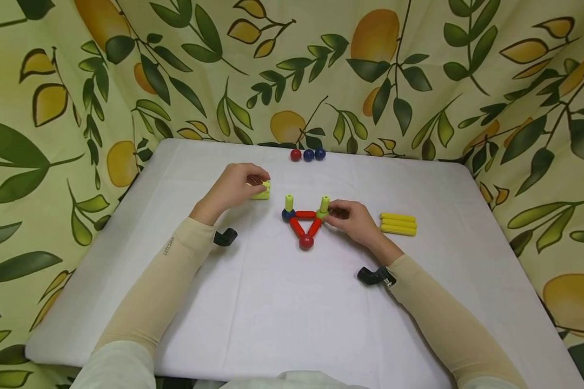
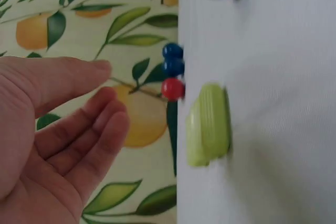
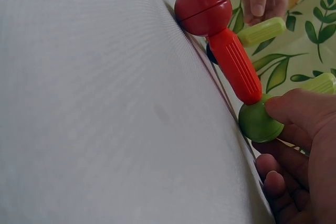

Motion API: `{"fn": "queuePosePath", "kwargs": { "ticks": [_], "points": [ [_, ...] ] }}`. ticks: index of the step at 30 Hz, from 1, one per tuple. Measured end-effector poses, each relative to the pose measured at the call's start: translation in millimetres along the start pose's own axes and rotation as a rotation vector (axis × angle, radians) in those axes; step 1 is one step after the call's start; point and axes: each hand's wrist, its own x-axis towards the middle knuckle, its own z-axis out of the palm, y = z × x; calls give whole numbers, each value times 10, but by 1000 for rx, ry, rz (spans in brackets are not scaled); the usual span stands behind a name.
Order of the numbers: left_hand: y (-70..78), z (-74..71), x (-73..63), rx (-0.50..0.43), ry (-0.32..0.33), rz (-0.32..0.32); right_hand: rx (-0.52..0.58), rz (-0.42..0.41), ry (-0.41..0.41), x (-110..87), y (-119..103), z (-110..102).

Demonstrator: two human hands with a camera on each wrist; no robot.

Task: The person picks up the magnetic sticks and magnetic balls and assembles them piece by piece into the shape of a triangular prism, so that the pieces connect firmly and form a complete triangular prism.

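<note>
Beige-sleeved, the right hand [image 1: 354, 220] is pinching the green ball [image 3: 259, 123] at two o'clock on the red-rod triangle [image 1: 305, 215], apparently steadying it; toward ten o'clock the empty left hand [image 1: 232, 186], fingers loosely bent, is hovering near lime rods [image 2: 210, 125]; yellow rods [image 1: 398, 224] are lying at three o'clock

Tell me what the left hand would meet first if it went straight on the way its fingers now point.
Probably the green sticks: the left wrist view shows them ahead of the left hand, across a visible gap whose depth is hard to judge.
</note>
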Motion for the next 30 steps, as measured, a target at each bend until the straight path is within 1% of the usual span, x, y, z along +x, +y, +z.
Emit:
{"fn": "queuePosePath", "kwargs": {
  "ticks": [2,4,7,9,14,20,30],
  "points": [
    [-39,-52,-6,63,-5,-16,-1,3,1,-2,4,1],
    [-91,-65,1,131,-35,-22,-3,10,1,-1,12,3],
    [-153,-32,17,215,-98,-12,-3,16,-1,-2,22,6],
    [-176,13,23,247,-122,6,-1,20,-1,-6,20,5],
    [-177,110,26,296,-125,17,2,14,0,-9,3,-3],
    [-206,174,44,366,-134,32,-9,0,1,-4,2,-9],
    [-215,257,34,359,-137,-3,-5,4,-1,-3,8,-7]
  ]
}}
